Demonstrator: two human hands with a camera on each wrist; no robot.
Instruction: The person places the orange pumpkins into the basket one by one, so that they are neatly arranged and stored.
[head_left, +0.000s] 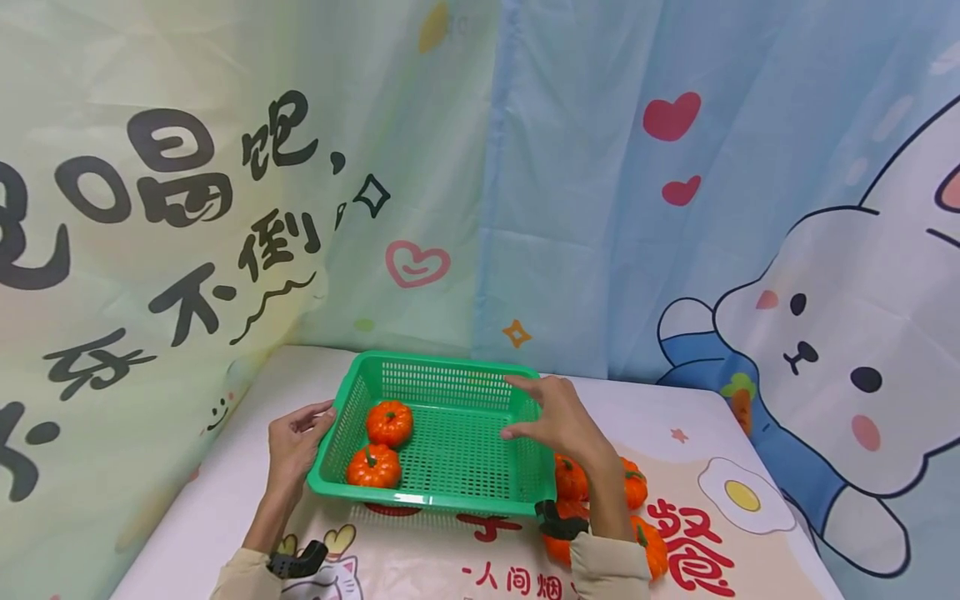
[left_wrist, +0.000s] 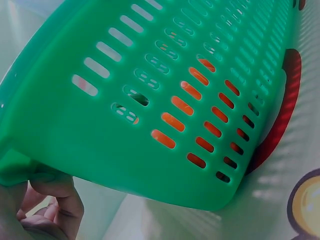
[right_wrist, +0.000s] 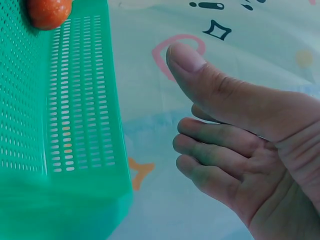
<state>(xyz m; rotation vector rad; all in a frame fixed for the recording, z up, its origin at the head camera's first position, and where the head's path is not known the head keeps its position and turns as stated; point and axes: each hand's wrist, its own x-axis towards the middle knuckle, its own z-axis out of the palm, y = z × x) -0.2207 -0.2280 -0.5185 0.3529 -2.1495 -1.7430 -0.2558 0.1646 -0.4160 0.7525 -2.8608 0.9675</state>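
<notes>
A green plastic basket (head_left: pixel 457 450) with slotted walls stands in the middle of the table. Two small orange pumpkins (head_left: pixel 389 423) lie against its left wall inside. My left hand (head_left: pixel 296 442) grips the rim at the basket's left end; the left wrist view shows its curled fingers (left_wrist: pixel 57 200) under the rim. Over the basket's right end, my right hand (head_left: pixel 553 417) is spread, thumb apart from the fingers, holding nothing. Several more pumpkins (head_left: pixel 651 546) sit on the table right of the basket, partly hidden by my right forearm.
A printed cloth (head_left: pixel 750 533) with a fried egg, red characters and a cat covers the table. Behind and left hang printed curtains (head_left: pixel 420 167). Each wrist wears a black strap (head_left: pixel 298 560).
</notes>
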